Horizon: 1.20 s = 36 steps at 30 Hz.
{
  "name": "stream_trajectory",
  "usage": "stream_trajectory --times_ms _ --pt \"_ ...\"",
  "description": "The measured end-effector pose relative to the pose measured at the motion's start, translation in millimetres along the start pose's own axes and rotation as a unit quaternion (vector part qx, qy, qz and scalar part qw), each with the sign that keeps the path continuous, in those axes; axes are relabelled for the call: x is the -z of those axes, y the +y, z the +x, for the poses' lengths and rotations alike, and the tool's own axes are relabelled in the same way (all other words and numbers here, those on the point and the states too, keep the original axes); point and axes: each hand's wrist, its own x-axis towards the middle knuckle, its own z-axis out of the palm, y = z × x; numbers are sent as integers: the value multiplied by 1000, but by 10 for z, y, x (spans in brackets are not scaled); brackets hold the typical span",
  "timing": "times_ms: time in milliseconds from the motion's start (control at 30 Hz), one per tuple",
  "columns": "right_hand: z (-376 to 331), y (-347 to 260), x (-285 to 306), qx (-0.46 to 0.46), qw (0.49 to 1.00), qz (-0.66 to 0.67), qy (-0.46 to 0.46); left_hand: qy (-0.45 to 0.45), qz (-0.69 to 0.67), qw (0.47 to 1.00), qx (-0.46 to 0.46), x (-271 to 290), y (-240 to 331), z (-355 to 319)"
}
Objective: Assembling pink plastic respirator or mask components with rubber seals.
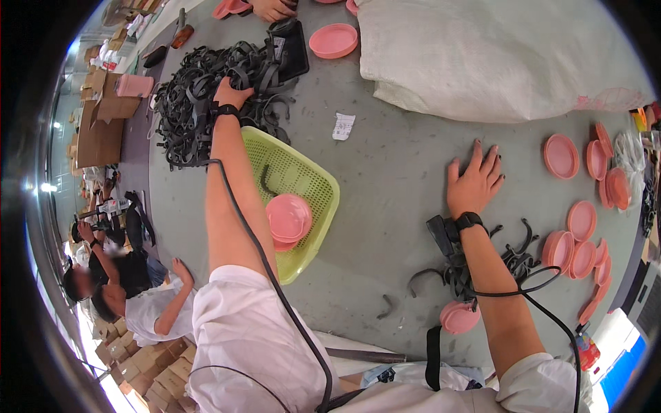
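Observation:
My left hand reaches into a big heap of black curved plastic handles at the far left. Its thumb sticks out sideways, but the other fingers are mostly hidden, so its grip cannot be told. Flat on the grey table, fingers spread and nothing held, rests my right hand. Under and beside my left forearm sits a green perforated basket, with pink round dishes and a black curved piece inside. A smaller bunch of black handles lies by my right forearm, near a pink dish.
Several pink round dishes stand along the right side. A large white woven sack covers the far right. Another person's hand is at the far edge beside a black tray. A paper slip lies mid-table. Cables cross my arms.

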Motion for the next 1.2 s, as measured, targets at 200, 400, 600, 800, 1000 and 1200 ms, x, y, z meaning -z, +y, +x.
stream_trajectory --times_ms 200,400,600,800,1000,1200 --pt "-10 -69 -1 4 1000 11 -5 52 0 999 7 55 -216 -41" --pt "-13 -60 51 5 1000 12 12 50 -134 989 -29 350 -32 -442" --pt "-9 -62 0 7 999 17 32 76 -237 968 -34 668 -30 -780" --pt "-12 -36 -33 7 999 7 35 123 -262 956 -48 1022 -99 -956" --pt "-13 13 -55 -2 999 -5 38 165 -200 963 -78 1278 -154 -1276" --pt "-22 -54 -29 3 999 1 32 199 -173 961 -80 1549 -478 -1516"
